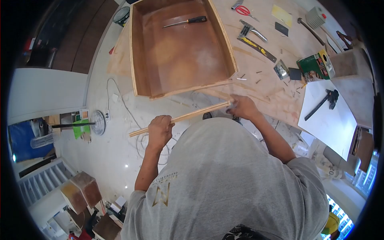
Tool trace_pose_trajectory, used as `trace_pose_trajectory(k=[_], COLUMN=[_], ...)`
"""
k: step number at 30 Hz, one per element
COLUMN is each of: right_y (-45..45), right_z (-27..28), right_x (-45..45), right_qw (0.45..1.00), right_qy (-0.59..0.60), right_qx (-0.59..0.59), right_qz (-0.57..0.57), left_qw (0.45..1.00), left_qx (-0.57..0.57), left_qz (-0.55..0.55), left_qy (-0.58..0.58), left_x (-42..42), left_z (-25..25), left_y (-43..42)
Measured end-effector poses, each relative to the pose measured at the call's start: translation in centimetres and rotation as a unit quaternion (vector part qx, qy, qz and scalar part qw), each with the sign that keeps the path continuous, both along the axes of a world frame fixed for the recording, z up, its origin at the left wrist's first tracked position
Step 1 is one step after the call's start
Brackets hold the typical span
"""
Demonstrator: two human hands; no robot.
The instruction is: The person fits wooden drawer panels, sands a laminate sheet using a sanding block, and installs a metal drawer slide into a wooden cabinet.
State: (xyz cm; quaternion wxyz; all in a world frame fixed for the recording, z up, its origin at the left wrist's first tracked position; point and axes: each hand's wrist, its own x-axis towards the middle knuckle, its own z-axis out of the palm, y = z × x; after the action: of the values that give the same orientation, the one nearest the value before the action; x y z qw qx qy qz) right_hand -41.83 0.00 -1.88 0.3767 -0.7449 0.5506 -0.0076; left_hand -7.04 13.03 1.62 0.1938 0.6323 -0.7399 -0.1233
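A long, narrow wooden strip (200,113) slants across in front of my body. My left hand (160,129) is closed around it toward its left end, which sticks out past the fist. At the strip's right end, the fingers of my right hand (243,107) pinch it. Just beyond the strip, a shallow wooden drawer box (234,56) lies on the worktable with its open side up. Inside the box is a screwdriver (196,19) with a black handle.
On the dusty worktable (256,90) lie red-handled scissors (243,11), a try square (258,49), a hammer (310,30) and a green can (316,66). A black tool (322,105) rests on a white panel (330,124). A cable (124,100) runs over the floor beside a fan (98,123).
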Motion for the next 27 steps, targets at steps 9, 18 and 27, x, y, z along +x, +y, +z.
trace_pose_trajectory(k=[9,18,27], right_y=[-2.0,-4.1,-5.3], right_z=[-4.8,-6.7,-7.6], right_x=[1.9,3.3,2.3], right_qw=[0.903,0.854,0.876], right_qy=[-0.287,-0.415,-0.37], right_qx=[-0.108,-0.139,-0.096], right_qz=[-0.302,-0.28,-0.293], left_qw=[0.994,0.995,0.867], left_qx=[-0.073,-0.053,-0.237], left_qz=[-0.042,0.009,0.437], left_qy=[-0.068,-0.084,0.044], left_x=[-3.2,-2.6,3.1], left_z=[-0.5,-2.0,-4.8], left_y=[-8.8,-11.9,-5.2])
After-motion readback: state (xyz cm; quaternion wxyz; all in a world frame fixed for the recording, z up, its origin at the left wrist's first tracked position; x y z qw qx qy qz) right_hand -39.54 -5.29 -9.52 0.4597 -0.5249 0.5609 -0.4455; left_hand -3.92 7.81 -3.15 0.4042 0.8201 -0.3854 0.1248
